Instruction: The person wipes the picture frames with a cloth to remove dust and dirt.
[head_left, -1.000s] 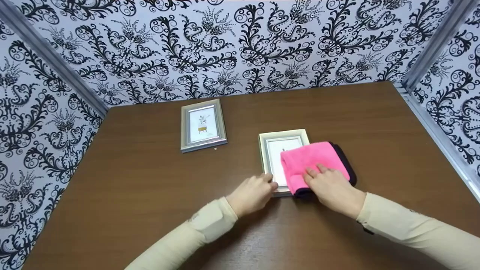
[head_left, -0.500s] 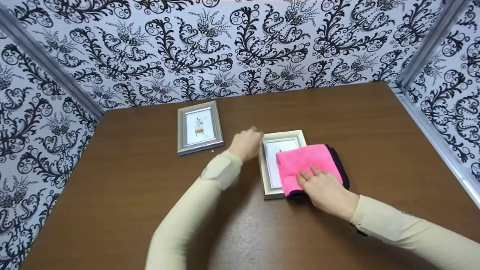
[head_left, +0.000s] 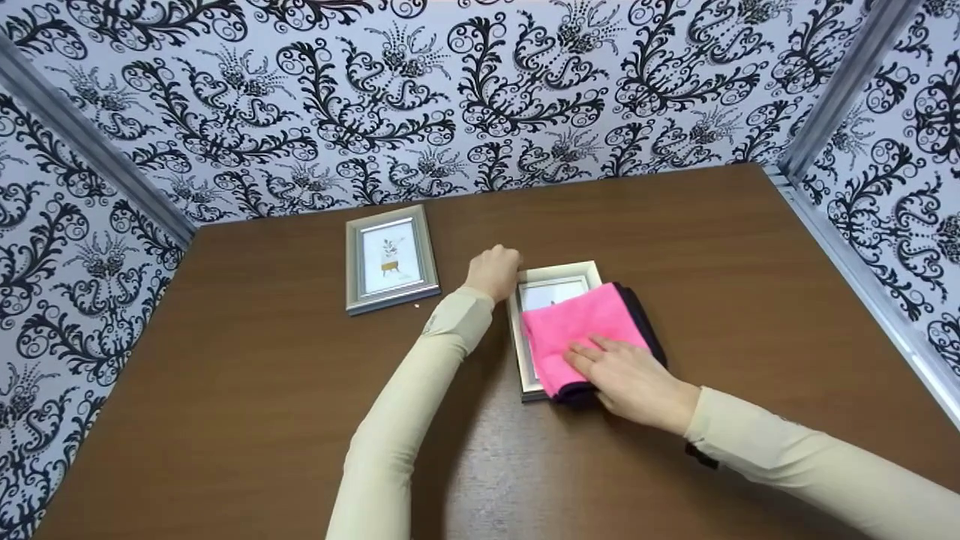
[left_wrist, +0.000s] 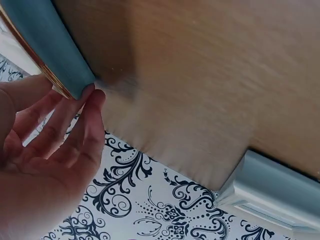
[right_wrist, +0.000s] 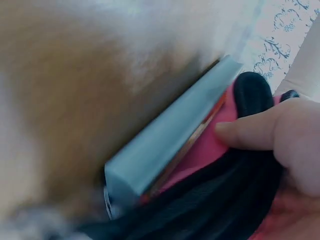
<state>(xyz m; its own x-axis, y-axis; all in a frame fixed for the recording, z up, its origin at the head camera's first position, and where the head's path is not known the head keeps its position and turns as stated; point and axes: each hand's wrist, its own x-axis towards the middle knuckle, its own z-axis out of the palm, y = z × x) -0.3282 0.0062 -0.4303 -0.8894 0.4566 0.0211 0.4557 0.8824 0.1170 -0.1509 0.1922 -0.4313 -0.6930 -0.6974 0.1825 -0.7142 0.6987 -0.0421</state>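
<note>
A light picture frame (head_left: 555, 271) lies face up on the table, its lower right covered by a folded pink cloth (head_left: 592, 315) with black edging. At the frame's upper left corner my left hand (head_left: 493, 271) grips the rim. The left wrist view shows this hand (left_wrist: 60, 135) with its thumb and fingers around the corner of the frame (left_wrist: 50, 50). My right hand (head_left: 634, 382) holds the cloth against the frame, fingers spread over its top. In the right wrist view the thumb (right_wrist: 250, 131) presses the cloth beside the frame's side (right_wrist: 170, 130).
A second picture frame (head_left: 392, 259) with a plant print lies to the left, farther back. A tiny white speck (head_left: 417, 305) sits near its front edge. Patterned walls (head_left: 465, 97) border the brown table (head_left: 247, 390) at the back and sides.
My left hand has gone from the frame's lower left corner up to its upper left corner. The right hand has slid the cloth left across the frame.
</note>
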